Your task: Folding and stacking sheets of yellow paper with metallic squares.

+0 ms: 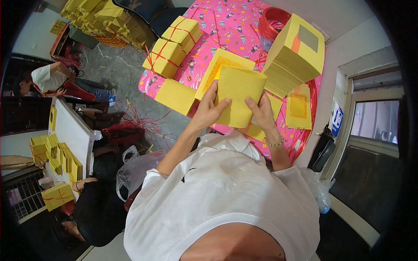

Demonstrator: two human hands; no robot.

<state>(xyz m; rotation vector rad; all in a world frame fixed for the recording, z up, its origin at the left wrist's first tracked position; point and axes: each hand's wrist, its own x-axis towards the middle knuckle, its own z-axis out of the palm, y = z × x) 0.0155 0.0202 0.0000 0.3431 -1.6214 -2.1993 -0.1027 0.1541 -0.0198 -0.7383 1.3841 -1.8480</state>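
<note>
Between my two hands is a bundle of yellow paper, folded over and rounded at its right edge. My left hand grips its left side, thumb on the front face. On the right side my right hand holds it in the same way, with a bead bracelet at the wrist. Behind the bundle lies a yellow sheet with an orange printed patch. Left of it rests a plain yellow stack. A tall yellow paper stack stands to the right, bearing a grey rectangle and an orange strip.
Red-tied yellow bundles sit at the left of the pink patterned tablecloth. A red ribbon roll stands at the back; printed sheets lie right. Two people sit at left by a white table. A plastic bag hangs nearby.
</note>
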